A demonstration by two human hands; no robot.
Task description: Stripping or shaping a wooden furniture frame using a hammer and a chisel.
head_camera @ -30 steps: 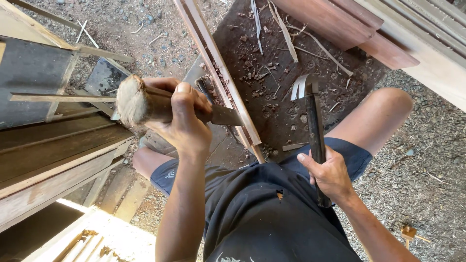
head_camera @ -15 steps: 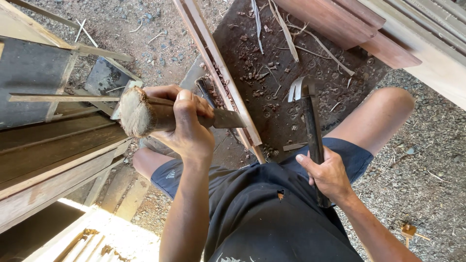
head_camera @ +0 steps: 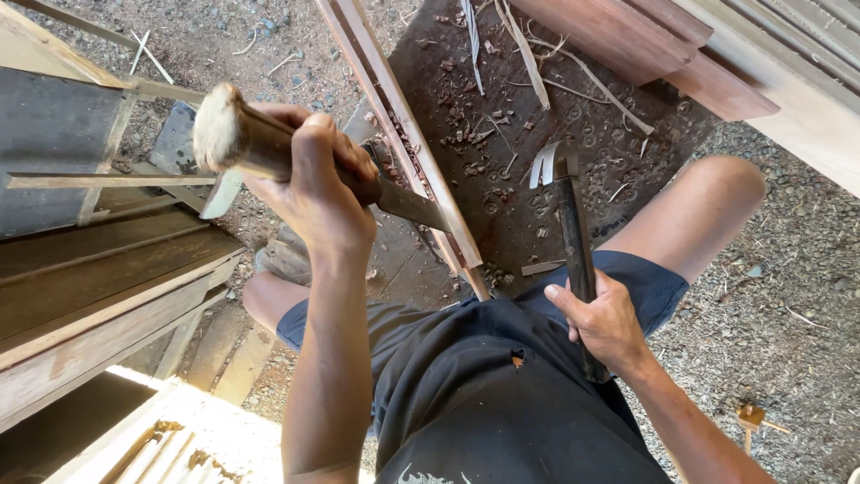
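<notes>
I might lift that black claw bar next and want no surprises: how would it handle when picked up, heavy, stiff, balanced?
The claw bar looks like solid dark metal, so probably heavy for its slim size and fully stiff. Its forked head sits far from the right hand, so it likely feels top-heavy. The smooth shaft might slip in a loose grip.

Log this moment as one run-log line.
left hand: grips wooden-handled blade, raised | right hand: grips claw hammer, head up | wood strip: lies on ground between knees

The left hand covers the wooden handle's middle; the right hand hides the hammer's lower shaft.
</notes>
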